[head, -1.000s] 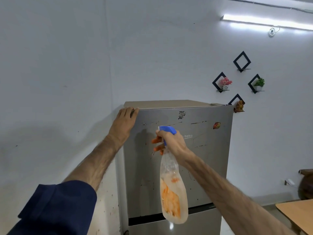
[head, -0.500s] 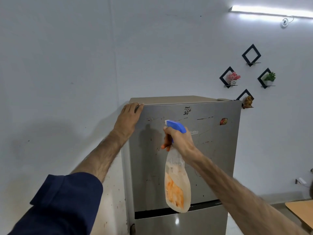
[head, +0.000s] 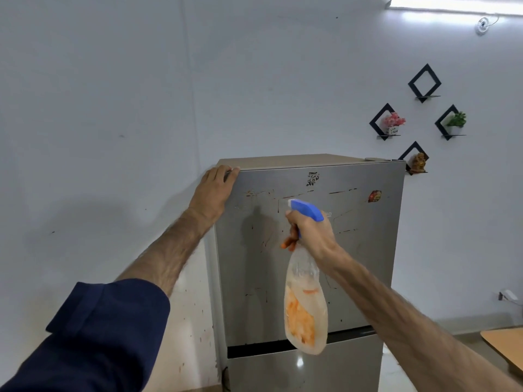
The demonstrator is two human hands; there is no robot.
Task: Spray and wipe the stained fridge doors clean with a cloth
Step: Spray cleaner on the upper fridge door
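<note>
A grey two-door fridge (head: 365, 267) stands in the corner, its upper door streaked with dark and reddish stains. My right hand (head: 310, 232) grips the neck of a clear spray bottle (head: 305, 309) with a blue trigger head, nozzle aimed at the upper door; orange liquid fills its lower part. My left hand (head: 212, 193) lies flat on the fridge's top left corner, fingers curled over the edge. No cloth is in view.
White walls meet at the corner left of the fridge; the lower wall there is spattered. Black diamond shelves (head: 386, 121) with small plants and a figurine hang at the right. A wooden table corner (head: 506, 346) juts in at the lower right.
The view has shifted, so the fridge sits a little lower right in the frame. The spray bottle stays in front of the upper door; the left hand keeps its hold on the top corner.
</note>
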